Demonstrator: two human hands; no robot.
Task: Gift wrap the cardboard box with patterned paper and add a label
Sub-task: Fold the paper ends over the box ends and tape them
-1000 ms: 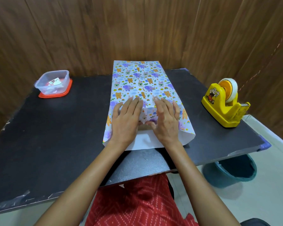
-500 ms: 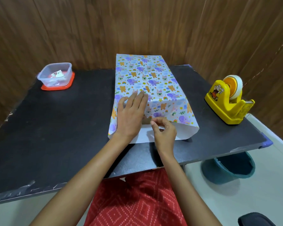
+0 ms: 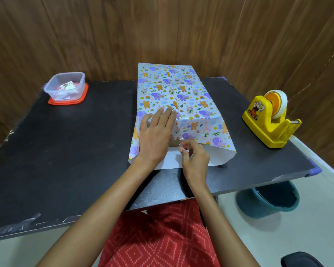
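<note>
Patterned paper (image 3: 181,93) with animal prints is wrapped over the cardboard box in the middle of the black table (image 3: 75,151). Only a brown sliver of the box (image 3: 173,143) shows at the near end. My left hand (image 3: 156,137) lies flat on the paper, fingers straight, pressing it onto the near top of the box. My right hand (image 3: 193,157) is curled just in front, thumb and forefinger pinching the paper's edge at the open near end. The paper's white inside (image 3: 216,157) lies on the table there.
A yellow tape dispenser (image 3: 268,120) stands at the right side of the table. At the back left sits a clear plastic tub (image 3: 66,87) on a red lid, with small labels inside. A teal bucket (image 3: 268,201) is on the floor below the table's right edge.
My right hand has lifted off the top of the box, drawn back toward me and curled into a pinch at the paper's near edge. My left hand stays pressed flat.
</note>
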